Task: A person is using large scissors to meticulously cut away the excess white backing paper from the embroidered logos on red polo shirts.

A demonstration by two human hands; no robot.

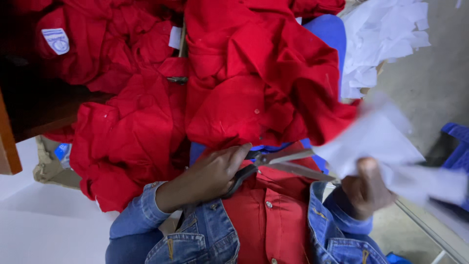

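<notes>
Left hand [215, 171] grips scissors [278, 164] mid-frame, right hand [364, 188] pinches blurred, probably paper sheet [386, 142]; keep it taut, blades clear of red shirts [254, 88].

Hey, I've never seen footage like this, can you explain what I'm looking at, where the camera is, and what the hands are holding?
There is no machine here. The one picture comes from a camera worn on a person's head, looking down past their denim jacket at their own bare hands. The left hand grips a pair of scissors with dark handles, blades pointing right. The right hand pinches a white sheet, blurred, so paper or cloth is hard to tell. In front lies a heap of red garments, with more white sheets piled at the upper right.
</notes>
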